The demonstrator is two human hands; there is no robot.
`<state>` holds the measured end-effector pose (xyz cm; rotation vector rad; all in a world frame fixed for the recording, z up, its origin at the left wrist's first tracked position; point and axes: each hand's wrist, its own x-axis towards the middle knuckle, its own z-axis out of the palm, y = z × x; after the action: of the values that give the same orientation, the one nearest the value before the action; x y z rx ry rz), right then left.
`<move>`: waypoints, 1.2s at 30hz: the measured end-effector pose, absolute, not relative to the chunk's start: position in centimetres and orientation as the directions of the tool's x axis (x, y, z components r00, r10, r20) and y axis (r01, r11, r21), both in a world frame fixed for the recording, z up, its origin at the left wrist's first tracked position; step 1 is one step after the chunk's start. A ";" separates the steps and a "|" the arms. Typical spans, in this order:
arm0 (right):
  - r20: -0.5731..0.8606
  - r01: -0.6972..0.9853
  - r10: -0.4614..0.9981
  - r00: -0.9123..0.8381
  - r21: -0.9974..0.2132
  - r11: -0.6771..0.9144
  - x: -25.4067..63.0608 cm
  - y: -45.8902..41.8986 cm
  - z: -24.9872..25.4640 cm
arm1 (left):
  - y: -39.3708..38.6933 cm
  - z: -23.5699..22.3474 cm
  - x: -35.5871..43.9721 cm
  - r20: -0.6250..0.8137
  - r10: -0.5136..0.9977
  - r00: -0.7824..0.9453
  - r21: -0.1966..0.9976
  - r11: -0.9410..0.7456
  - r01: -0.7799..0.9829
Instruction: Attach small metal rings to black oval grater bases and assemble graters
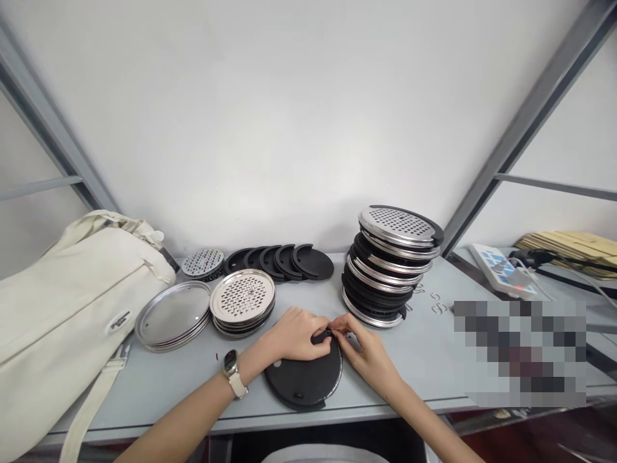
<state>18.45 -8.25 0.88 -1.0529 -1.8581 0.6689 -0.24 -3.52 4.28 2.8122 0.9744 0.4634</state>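
A round black disc point(303, 379) with a shiny metal edge along its right side lies on the desk in front of me. My left hand point(303, 335) is closed over its far edge, gripping a small black piece point(320, 336) between thumb and fingers. Right beside it, the fingertips of my right hand point(364, 352) are pinched together at the same edge. What they hold is too small to make out. Just beyond my left hand is a stack of perforated metal discs point(244, 297).
A tall stack of black and metal discs point(393, 270) stands at the back right, near loose metal rings point(438, 308). Plain metal discs point(176, 312), a small perforated stack point(203, 262) and several black holders point(313, 262) are farther left. A cream bag point(72, 321) occupies the left end.
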 end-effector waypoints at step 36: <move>0.433 0.414 0.866 -0.250 -0.761 0.500 18.5 -8.2 1.1 | -2.9 3.9 -0.5 0.167 0.541 0.824 0.071 -0.841 0.537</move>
<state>18.49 -8.18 1.13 -1.0644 -1.8574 0.6418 -0.50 -2.92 3.86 2.9809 0.8803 0.2832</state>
